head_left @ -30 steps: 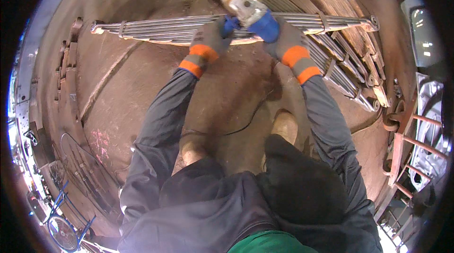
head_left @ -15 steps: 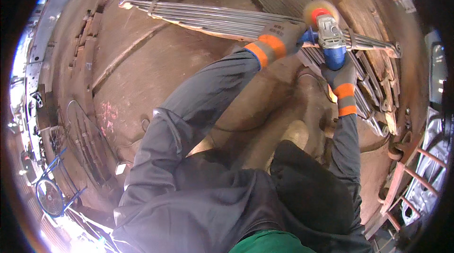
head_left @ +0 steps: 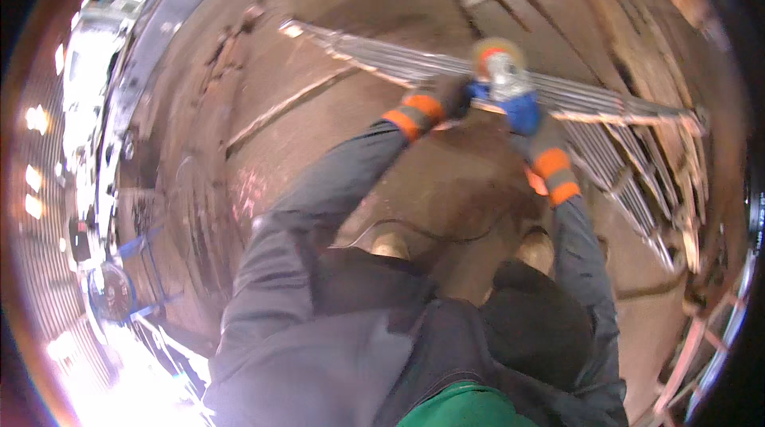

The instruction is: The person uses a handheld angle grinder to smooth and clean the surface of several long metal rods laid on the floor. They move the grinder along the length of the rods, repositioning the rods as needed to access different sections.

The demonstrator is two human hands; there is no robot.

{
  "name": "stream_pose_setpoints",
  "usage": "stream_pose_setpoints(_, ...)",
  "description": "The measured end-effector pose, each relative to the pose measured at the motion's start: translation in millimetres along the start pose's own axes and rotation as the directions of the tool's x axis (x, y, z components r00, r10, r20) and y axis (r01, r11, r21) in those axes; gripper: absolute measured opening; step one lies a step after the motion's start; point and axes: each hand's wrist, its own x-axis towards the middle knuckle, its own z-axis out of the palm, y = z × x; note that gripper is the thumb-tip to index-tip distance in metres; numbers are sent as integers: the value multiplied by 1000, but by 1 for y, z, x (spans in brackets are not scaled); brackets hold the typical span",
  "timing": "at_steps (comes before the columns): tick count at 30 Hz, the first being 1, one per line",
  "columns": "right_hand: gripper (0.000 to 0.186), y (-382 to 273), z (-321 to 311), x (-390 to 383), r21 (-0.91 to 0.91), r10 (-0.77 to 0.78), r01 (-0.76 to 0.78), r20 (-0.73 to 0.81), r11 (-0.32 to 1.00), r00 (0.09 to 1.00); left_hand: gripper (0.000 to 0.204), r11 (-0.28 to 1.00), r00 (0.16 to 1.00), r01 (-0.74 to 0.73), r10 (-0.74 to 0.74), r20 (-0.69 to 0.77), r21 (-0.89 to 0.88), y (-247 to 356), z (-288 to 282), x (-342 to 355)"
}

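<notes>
A blue and silver angle grinder (head_left: pixel 522 111) is held over the middle of a long leaf spring (head_left: pixel 613 101), a stack of grey metal strips lying across the floor. My gloved left hand (head_left: pixel 448 97) is closed round the grinder's blue side handle. Round the rear of its blue body wraps my gloved right hand (head_left: pixel 548 140). The round disc (head_left: pixel 488 51), with a red-orange centre, overlaps the spring's far edge in view. Motion blur hides whether it touches the metal. Both gloves have orange and grey cuffs.
More leaf springs (head_left: pixel 610 164) and rusty bars lie to the right and far right. A thin bar (head_left: pixel 287 111) lies on the floor at left. A dark cable (head_left: pixel 422 228) curves near my boots (head_left: pixel 390 245). At left stands a blue-framed fan (head_left: pixel 111 291); a reddish metal frame (head_left: pixel 685 367) is at lower right.
The grinder, with both hands on it, has moved left along the leaf spring, from near its right part to about its middle. The whole view has shifted and blurred.
</notes>
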Motion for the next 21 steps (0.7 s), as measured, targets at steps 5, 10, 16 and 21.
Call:
stream_pose_setpoints(5, 61, 0, -24, -13, 37, 77, -76, -31, 996, 997, 25, 997, 994, -34, 41, 105, -65, 25, -11, 14)
stream_pose_setpoints(10, 46, 44, -77, -26, 128, 241, -222, -165, 967, 956, 27, 994, 967, -103, 96, 236, 17, 98, -10, 77)
stream_pose_setpoints(16, 43, 76, -125, -53, 189, 357, -323, -184, 927, 916, 38, 972, 950, -172, 120, 288, 163, 170, -23, 111)
stream_pose_setpoints(21, 50, 73, -147, -65, 226, 386, -349, -148, 910, 911, 46, 990, 910, -124, 86, 407, 68, 196, -32, 115)
